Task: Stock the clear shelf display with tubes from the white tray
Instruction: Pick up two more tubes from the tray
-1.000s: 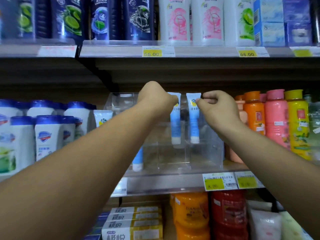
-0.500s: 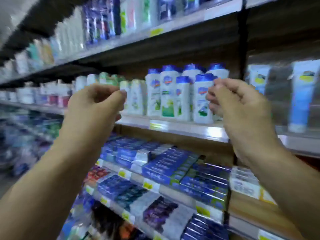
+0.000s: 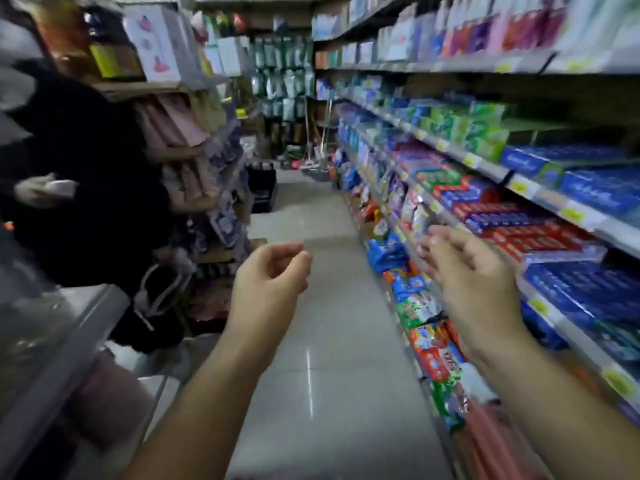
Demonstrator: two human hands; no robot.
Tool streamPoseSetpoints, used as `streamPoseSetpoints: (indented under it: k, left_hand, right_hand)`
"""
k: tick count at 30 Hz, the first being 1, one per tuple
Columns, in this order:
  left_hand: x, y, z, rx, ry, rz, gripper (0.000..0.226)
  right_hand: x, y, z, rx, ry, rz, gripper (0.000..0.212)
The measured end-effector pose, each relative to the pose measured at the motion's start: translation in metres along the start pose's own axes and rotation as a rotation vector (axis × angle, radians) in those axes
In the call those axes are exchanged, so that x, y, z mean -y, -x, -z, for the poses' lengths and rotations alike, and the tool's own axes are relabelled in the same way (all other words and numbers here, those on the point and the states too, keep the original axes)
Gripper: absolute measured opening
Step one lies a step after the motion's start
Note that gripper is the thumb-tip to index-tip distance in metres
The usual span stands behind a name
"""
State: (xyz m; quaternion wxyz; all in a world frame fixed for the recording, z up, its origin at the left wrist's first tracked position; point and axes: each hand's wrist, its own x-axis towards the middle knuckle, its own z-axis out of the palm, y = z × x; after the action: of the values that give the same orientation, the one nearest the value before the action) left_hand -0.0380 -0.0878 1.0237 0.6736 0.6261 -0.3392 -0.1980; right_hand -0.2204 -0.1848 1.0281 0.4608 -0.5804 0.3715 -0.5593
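A person in dark clothing (image 3: 79,174) is standing at the far left beside a rack of hanging goods (image 3: 204,161). A pale tiled floor (image 3: 322,341) is running down the aisle between. The left hand (image 3: 268,285) is hanging empty, its grip loosely curled. The right hand (image 3: 464,271) is hovering empty, fingers apart. Shelves (image 3: 519,188) of boxed toothpaste are lining the right. Tubes, white tray and clear display are showing nowhere here.

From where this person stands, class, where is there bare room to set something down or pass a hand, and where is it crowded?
The tiled aisle floor is bare between the left hand and right hand, both empty. The shelves on the right are packed, with bagged goods lining their foot. A dark-clothed person crowds the left.
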Motion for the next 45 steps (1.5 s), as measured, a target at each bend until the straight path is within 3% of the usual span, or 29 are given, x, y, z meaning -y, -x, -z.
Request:
streamPoseSetpoints:
  k: [4,7,11,18,24,27,31,34,40,45]
  left_hand:
    - [0.078,-0.006,0.063,-0.188,-0.093,0.138,0.017]
    - [0.142,0.002,0.098,-0.334,-0.152,0.252,0.014]
    - [0.233,0.025,0.12,-0.492,-0.214,0.415,0.02]
    - [0.406,0.083,0.132,-0.647,-0.275,0.687,0.019]
    - [0.568,0.137,0.125,-0.623,-0.328,0.853,0.037]
    - [0.661,0.169,0.113,-0.589,-0.274,0.951,0.017]
    - [0.78,0.221,0.093,-0.49,-0.285,1.051,0.011]
    - [0.871,0.251,0.084,-0.427,-0.338,1.145,0.029]
    - [1.005,0.285,0.074,-0.302,-0.647,1.136,0.05]
    - [1.039,0.292,0.046,-0.279,-1.06,1.141,0.071]
  right_hand:
    - [-0.087,0.01,-0.083,0.214,-0.011,-0.164,0.01]
    - [-0.16,0.03,-0.131,0.375,0.026,-0.263,0.024]
    - [-0.253,0.066,-0.176,0.59,0.074,-0.373,0.021]
    - [-0.424,0.145,-0.205,0.754,0.169,-0.549,0.024]
    - [-0.58,0.216,-0.179,0.82,0.3,-0.643,0.022]
    - [-0.666,0.247,-0.149,0.817,0.423,-0.686,0.02]
    - [-0.774,0.292,-0.108,0.819,0.572,-0.737,0.016]
    - [-0.854,0.325,-0.089,0.828,0.677,-0.753,0.02]
    - [-0.989,0.363,-0.086,0.878,0.813,-0.739,0.032]
    - [-1.04,0.373,-0.1,0.956,0.872,-0.645,0.04]
